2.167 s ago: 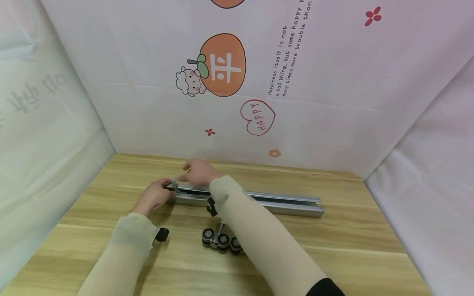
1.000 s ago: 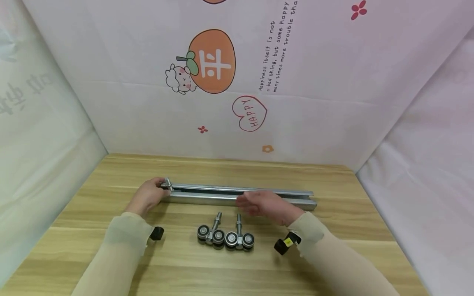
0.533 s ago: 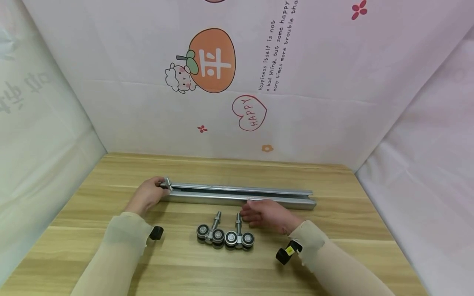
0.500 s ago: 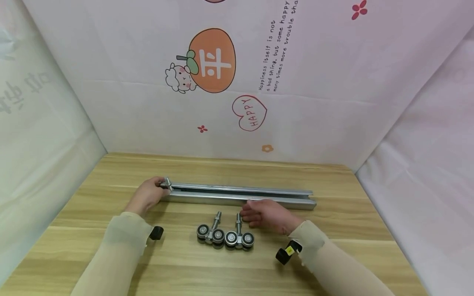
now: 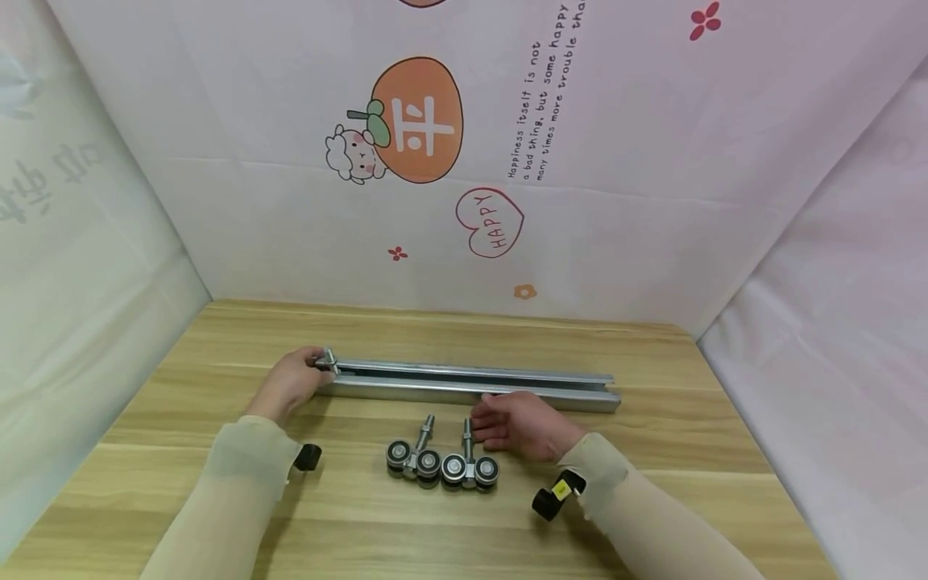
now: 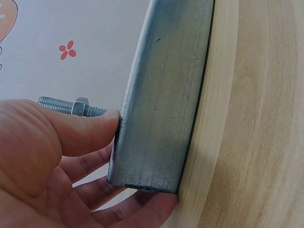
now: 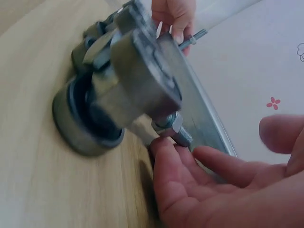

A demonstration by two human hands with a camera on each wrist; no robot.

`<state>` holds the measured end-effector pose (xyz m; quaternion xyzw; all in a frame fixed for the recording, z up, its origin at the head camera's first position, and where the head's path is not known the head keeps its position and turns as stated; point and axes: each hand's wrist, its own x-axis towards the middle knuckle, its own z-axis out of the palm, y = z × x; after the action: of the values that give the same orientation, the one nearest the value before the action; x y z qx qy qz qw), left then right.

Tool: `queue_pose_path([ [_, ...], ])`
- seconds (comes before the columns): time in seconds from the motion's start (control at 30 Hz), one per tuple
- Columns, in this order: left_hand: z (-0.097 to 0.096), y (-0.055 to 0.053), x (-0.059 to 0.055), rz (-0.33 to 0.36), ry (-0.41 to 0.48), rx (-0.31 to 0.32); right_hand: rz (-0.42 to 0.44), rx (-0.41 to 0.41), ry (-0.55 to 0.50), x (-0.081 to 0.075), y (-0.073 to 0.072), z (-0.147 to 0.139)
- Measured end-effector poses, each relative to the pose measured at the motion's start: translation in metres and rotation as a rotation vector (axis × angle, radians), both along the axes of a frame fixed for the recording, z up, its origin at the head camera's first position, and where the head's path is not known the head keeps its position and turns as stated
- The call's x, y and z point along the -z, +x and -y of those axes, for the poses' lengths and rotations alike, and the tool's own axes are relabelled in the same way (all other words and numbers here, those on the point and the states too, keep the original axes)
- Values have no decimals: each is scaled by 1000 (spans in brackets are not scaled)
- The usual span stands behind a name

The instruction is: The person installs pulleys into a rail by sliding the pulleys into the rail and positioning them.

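Note:
My left hand [image 5: 288, 383] grips the left end of a silver metal rail [image 5: 406, 391] that has a slot along its top. In the left wrist view the thumb presses the rail's [image 6: 159, 109] edge and the fingers sit at its end. A threaded bolt [image 5: 330, 360] with a nut stands up from the slot there. My right hand [image 5: 525, 425] is beside the stem of the right roller trolley [image 5: 470, 470], its thumb apart from its loosely bent fingers. In the right wrist view the fingertips lie close to the trolley's bolt tip [image 7: 183, 136]; whether they touch is unclear.
A second roller trolley [image 5: 413, 463] lies just left of the first, its bolt pointing away. Both rest on the wood-grain table [image 5: 362, 532]. A printed white cloth [image 5: 616, 258] rises along the back edge, with white cloth walls at both sides. Black wrist cameras hang under the sleeves.
My right hand has left the bolt at the rail's left end and come right and nearer, down to the right trolley's stem. My left hand has stayed on the rail's end.

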<state>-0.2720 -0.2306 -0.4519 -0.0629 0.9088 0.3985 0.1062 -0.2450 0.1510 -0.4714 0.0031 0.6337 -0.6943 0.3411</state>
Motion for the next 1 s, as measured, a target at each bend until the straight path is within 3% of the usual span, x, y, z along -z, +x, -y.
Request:
queue_pose_path([
  [0.17,0,1,1,7,-3,0,11,-9,71,-4,1,4],
  [0.47,1,2,0,-9,5,3,-37,-130,172,-3,-2,10],
  [0.7,0,0,0,-3,9,4,-29,-129,150,-1,-2,12],
  [1.0,1,0,0,-9,12,3,53,-105,23,3,-1,14],
])
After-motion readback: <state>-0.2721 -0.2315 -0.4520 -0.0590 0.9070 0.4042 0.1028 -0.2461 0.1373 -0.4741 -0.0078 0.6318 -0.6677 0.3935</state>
